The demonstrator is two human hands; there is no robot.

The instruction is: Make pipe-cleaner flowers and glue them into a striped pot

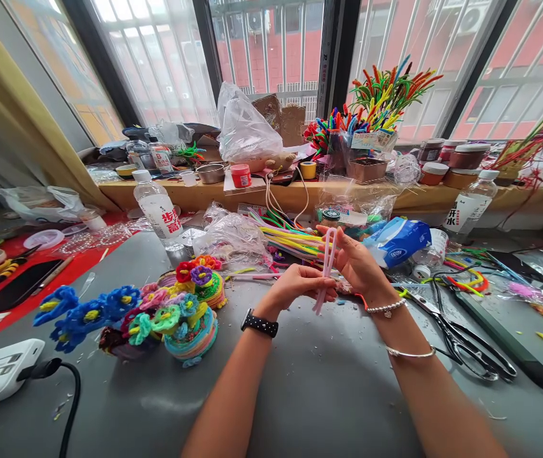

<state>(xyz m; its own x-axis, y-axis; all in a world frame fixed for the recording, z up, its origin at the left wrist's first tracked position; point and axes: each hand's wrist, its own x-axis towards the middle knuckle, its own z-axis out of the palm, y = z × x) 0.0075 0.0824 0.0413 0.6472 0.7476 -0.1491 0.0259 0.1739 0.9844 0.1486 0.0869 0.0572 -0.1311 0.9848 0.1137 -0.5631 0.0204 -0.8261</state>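
Observation:
A pale pink pipe cleaner (329,249), bent into a narrow loop, stands nearly upright between my hands. My left hand (301,283) pinches its lower part, with the ends sticking out below the fingers. Around the top of the loop are the fingers of my right hand (355,259), closed on it with the palm turned inward. Behind both hands lies a bundle of yellow, pink and green pipe cleaners (290,238). Left of my left hand stand small pots of pipe-cleaner flowers, among them blue flowers (91,313) and a striped round pot (194,337).
Black-handled scissors (462,343) and a long dark green bar (505,340) lie at the right. A blue tissue pack (398,242) sits behind my right hand. Water bottles (157,207) stand on both sides. A white power adapter (2,375) with a black cable is at the left.

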